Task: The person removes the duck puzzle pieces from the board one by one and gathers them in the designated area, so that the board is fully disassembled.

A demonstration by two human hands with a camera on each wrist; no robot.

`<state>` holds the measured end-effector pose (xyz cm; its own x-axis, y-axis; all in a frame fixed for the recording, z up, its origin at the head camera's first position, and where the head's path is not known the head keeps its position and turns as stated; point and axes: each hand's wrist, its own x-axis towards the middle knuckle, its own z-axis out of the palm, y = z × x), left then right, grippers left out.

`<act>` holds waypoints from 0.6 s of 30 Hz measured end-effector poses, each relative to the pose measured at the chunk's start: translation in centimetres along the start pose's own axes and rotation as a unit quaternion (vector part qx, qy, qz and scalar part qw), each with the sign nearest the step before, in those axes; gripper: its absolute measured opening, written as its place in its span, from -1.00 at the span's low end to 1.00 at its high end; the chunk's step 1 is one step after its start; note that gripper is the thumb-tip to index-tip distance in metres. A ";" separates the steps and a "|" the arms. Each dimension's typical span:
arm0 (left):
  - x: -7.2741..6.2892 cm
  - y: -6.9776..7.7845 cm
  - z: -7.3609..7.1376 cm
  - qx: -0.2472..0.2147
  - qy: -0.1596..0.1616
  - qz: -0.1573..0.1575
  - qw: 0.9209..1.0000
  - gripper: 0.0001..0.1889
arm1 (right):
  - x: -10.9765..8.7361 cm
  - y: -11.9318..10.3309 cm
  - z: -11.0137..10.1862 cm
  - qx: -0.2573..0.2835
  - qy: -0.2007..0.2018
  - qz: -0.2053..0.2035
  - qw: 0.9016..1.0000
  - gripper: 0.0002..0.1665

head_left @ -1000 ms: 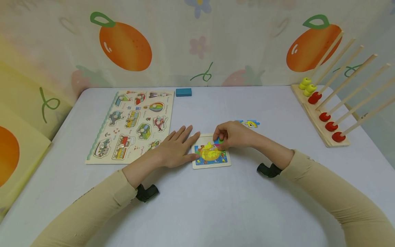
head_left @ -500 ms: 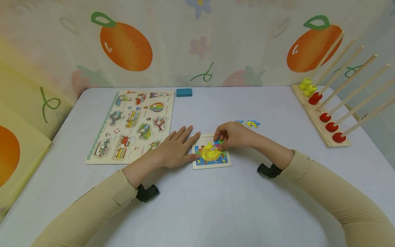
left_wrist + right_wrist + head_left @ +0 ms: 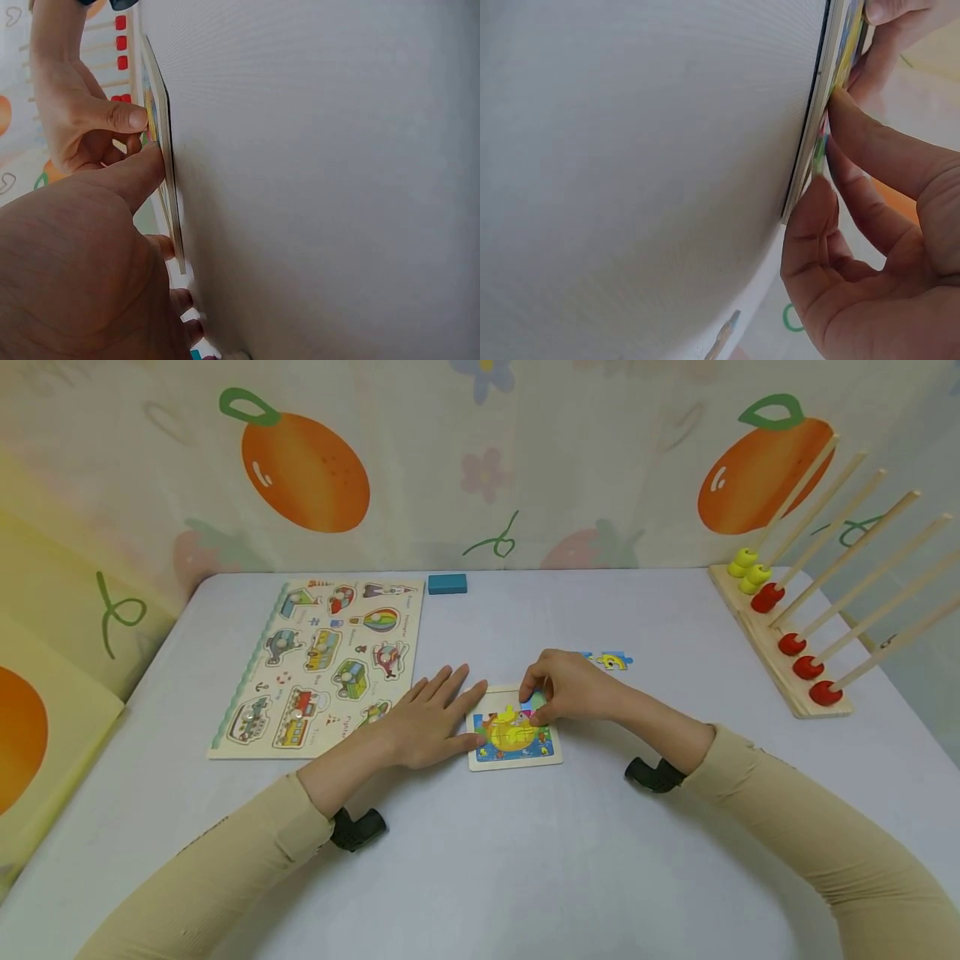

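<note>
A small jigsaw board (image 3: 517,766) with a pale rim lies mid-table, its picture a yellow duck (image 3: 512,737) on blue. My left hand (image 3: 431,718) lies flat with spread fingers; thumb and forefinger rest on the board's left edge, as the left wrist view shows along the board's side (image 3: 177,225). At the board's upper right corner, my right hand (image 3: 572,685) pinches a green and blue puzzle piece (image 3: 819,156) between thumb and fingers. That piece sits tilted over the board, partly covered by the fingertips. Loose puzzle pieces (image 3: 615,661) lie beyond the right hand.
On the left lies a large peg puzzle board (image 3: 348,643) with vehicle pictures, partly under the left forearm. A blue block (image 3: 447,584) is at the back edge. A wooden bead rack (image 3: 787,647) with upright rods and red and yellow-green beads stands at the right.
My right hand has shifted very slightly back and right, with the pinched puzzle piece tilting a little. The left hand stays where it was.
</note>
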<state>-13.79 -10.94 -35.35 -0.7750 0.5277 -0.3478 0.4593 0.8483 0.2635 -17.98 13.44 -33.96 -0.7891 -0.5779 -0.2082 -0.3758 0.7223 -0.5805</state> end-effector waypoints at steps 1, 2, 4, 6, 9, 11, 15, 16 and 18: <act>0.0 0.0 0.0 0.000 0.000 0.000 1.000 -0.17 | 0.0 0.0 0.0 -0.004 0.003 0.000 1.000 -0.75; 0.0 0.0 0.0 0.001 0.000 0.000 1.000 -0.17 | 0.0 0.0 0.0 -0.008 0.006 0.002 1.000 -0.75; 0.0 0.0 0.0 0.001 0.000 -0.001 1.000 -0.17 | -0.1 -0.1 0.0 -0.009 0.009 0.004 1.000 -0.75; 0.0 0.0 0.0 0.001 0.000 -0.002 1.000 -0.17 | -0.1 -0.1 0.0 -0.010 0.012 0.006 1.000 -0.75; 0.0 0.0 -0.1 -0.001 -0.001 -0.002 1.000 -0.18 | 0.0 -0.1 0.0 -0.011 0.011 0.003 1.000 -0.75; -0.1 0.1 -0.1 -0.001 0.000 -0.002 1.000 -0.18 | 0.0 -0.1 0.0 -0.010 0.011 0.002 1.000 -0.75; -0.1 0.0 -0.1 -0.002 0.000 0.000 1.000 -0.18 | 0.0 -0.1 0.0 -0.001 0.009 0.003 1.000 -0.73; 0.0 0.0 -0.1 -0.003 0.000 0.001 1.000 -0.18 | 0.0 -0.1 0.0 0.003 0.010 0.004 1.000 -0.71; 0.0 0.0 -0.1 -0.003 0.000 0.001 1.000 -0.18 | -0.1 -0.1 0.0 0.012 0.012 0.006 1.000 -0.63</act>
<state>-13.77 -10.95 -35.28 -0.7736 0.5299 -0.3475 0.4587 0.8466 0.2700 -17.87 13.39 -33.89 -0.8044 -0.5607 -0.1964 -0.3557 0.7194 -0.5966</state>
